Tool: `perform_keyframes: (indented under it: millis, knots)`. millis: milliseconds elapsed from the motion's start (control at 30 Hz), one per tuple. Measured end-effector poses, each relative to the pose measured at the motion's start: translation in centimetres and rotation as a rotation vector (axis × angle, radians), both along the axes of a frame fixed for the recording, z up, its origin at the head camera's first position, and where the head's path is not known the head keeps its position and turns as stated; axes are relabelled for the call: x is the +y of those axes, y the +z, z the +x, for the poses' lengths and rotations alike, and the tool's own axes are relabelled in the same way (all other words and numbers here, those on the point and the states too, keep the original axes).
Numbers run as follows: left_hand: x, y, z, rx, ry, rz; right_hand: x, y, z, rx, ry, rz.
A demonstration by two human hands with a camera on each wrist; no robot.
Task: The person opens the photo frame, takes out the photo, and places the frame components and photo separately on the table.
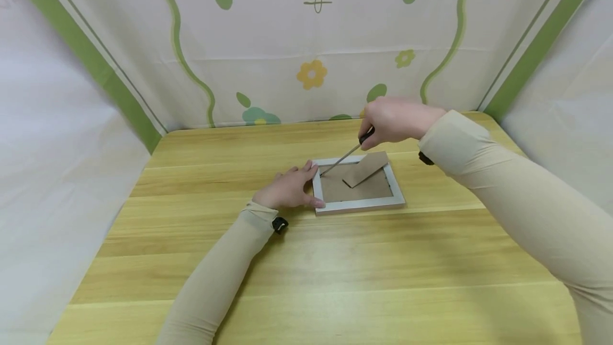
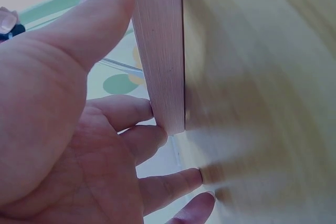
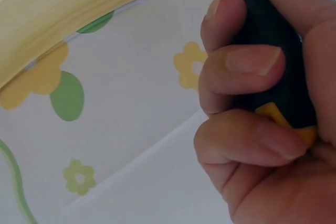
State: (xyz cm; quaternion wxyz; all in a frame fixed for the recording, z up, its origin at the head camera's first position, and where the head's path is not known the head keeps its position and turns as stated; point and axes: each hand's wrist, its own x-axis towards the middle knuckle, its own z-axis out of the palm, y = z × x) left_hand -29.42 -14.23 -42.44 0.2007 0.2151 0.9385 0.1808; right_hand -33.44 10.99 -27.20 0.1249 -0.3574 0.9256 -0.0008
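A white picture frame point(image 1: 359, 205) lies face down on the table, its brown backing board point(image 1: 332, 188) and raised stand leg point(image 1: 367, 168) facing up. My left hand point(image 1: 289, 188) holds the frame's left side, with the thumb near the front corner; in the left wrist view two fingertips touch the outer edge point(image 2: 163, 51) and the other two reach down beside it. My right hand point(image 1: 392, 120) grips the dark handle of a screwdriver point(image 1: 341, 159), whose yellow-marked end shows in the right wrist view. The shaft slants down to the backing's far left corner, inside the frame.
The wooden table point(image 1: 306, 292) extends around the frame. A white curtain point(image 1: 268, 31) with flowers and green lines hangs behind its back edge, with pale fabric at both sides. A black band point(image 1: 280, 224) sits at the left wrist.
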Motion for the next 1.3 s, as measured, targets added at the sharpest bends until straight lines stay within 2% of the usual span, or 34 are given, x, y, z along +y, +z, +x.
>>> perform_keyframes:
  millis: [300,533,667,1000,1300]
  knots:
    - [0.0,0.2,0.2,0.012,0.001,-0.003,-3.8,2.4,-0.1,0.021,0.004,0.172]
    - [-0.2,0.2,0.3,-0.002,0.003,0.005,-6.6,3.5,-0.2,0.015,-0.004,0.233]
    - [-0.3,0.3,0.4,-0.005,0.002,0.011,-8.2,4.0,0.2,0.053,0.006,0.279]
    - [0.2,0.6,0.5,-0.003,0.01,0.006,-10.8,4.6,1.4,0.16,0.093,0.368]
    - [0.2,0.4,0.5,-0.012,0.012,0.007,-11.9,4.7,2.0,0.182,0.089,0.405]
